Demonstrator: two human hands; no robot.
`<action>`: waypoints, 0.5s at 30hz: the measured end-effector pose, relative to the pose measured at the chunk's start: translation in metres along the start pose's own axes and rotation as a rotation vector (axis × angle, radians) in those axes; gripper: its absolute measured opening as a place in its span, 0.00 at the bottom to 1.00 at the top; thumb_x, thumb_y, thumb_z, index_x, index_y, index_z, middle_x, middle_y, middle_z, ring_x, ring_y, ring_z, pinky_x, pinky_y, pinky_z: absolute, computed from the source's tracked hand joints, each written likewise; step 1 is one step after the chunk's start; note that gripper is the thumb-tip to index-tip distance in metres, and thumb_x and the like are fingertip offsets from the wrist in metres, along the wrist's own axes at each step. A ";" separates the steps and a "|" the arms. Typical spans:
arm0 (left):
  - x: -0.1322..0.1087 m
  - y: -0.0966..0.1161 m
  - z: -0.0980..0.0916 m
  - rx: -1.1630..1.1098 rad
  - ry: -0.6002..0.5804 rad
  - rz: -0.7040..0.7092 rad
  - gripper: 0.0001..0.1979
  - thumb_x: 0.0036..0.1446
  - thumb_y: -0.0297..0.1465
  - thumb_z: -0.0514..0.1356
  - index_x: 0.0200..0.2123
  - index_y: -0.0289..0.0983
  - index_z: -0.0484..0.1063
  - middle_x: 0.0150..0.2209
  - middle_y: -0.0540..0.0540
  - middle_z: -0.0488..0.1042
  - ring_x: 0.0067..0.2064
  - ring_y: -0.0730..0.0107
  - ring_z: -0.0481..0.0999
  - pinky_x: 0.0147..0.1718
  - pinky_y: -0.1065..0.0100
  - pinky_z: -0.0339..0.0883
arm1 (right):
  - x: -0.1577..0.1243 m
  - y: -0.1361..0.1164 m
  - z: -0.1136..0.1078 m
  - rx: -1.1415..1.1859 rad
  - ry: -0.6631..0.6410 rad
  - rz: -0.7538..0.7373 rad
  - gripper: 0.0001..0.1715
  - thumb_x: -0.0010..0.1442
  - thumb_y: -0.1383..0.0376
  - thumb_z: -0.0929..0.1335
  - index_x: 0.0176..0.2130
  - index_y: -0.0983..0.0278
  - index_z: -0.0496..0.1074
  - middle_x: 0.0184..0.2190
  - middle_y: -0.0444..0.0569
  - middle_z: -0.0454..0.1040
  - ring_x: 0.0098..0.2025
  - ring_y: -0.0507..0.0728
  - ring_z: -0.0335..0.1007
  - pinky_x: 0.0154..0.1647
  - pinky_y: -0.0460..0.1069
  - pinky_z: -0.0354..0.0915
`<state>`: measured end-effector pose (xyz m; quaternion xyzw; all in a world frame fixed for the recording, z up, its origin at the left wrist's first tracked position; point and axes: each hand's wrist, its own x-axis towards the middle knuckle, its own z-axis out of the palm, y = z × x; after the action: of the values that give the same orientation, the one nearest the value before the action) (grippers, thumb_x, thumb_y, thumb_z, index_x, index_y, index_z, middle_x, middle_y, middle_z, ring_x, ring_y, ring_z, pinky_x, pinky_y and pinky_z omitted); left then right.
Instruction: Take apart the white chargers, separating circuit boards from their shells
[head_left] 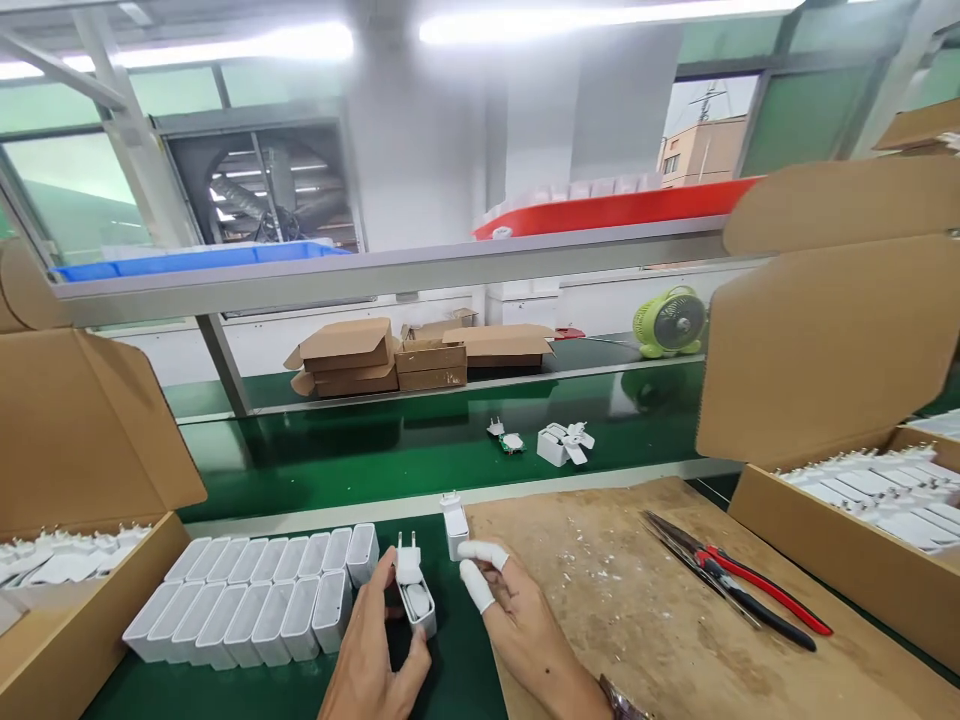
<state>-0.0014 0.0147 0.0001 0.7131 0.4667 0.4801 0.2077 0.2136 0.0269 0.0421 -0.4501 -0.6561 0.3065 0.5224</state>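
Observation:
My left hand [375, 630] grips a white plug charger housing [420, 612] between thumb and fingers. A plug piece with two pins sits at its upper end, and a round white part shows inside. My right hand [517, 610], with white covers on thumb and forefinger, has those fingertips apart, beside the lower end of a second white charger housing [456, 530]. That one also has a plug piece at its top; whether a fingertip touches it I cannot tell. Left of my hands, white open-topped housings [262, 615] are lined up in two rows on the green surface.
Pliers [750, 585] and tweezers [701, 568] lie on a brown board [622, 640]. Cardboard boxes of white parts flank me on the left [90, 640] and right [825, 540]. Behind are a circuit board piece [512, 443], a cluster of white parts [561, 443] and a green fan [670, 322].

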 end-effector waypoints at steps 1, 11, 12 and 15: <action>0.006 0.000 0.000 -0.016 -0.040 -0.013 0.35 0.70 0.33 0.58 0.76 0.43 0.50 0.67 0.33 0.69 0.60 0.48 0.79 0.58 0.46 0.78 | 0.003 0.006 -0.003 -0.037 0.039 0.008 0.19 0.73 0.55 0.65 0.57 0.59 0.75 0.49 0.53 0.78 0.49 0.59 0.78 0.55 0.55 0.76; 0.054 -0.007 0.039 0.024 -0.062 0.100 0.25 0.75 0.29 0.48 0.71 0.45 0.65 0.74 0.37 0.60 0.74 0.49 0.63 0.68 0.42 0.67 | 0.013 0.056 -0.011 -0.044 -0.070 0.116 0.43 0.64 0.59 0.69 0.74 0.63 0.60 0.69 0.60 0.70 0.71 0.66 0.66 0.74 0.66 0.61; 0.054 -0.010 0.042 0.023 -0.059 0.106 0.25 0.75 0.30 0.48 0.71 0.45 0.64 0.75 0.37 0.60 0.75 0.49 0.63 0.68 0.43 0.68 | 0.013 0.056 -0.012 -0.057 -0.088 0.117 0.43 0.64 0.59 0.69 0.74 0.65 0.59 0.70 0.61 0.69 0.73 0.67 0.64 0.74 0.66 0.59; 0.055 -0.015 0.044 0.018 -0.046 0.111 0.24 0.75 0.32 0.50 0.70 0.46 0.65 0.72 0.38 0.65 0.72 0.51 0.68 0.62 0.49 0.76 | 0.013 0.054 -0.012 -0.080 -0.116 0.125 0.44 0.65 0.60 0.67 0.75 0.68 0.58 0.72 0.63 0.66 0.74 0.67 0.62 0.76 0.67 0.57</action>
<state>0.0354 0.0758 -0.0042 0.7506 0.4258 0.4701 0.1853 0.2395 0.0605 0.0034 -0.4923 -0.6677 0.3376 0.4448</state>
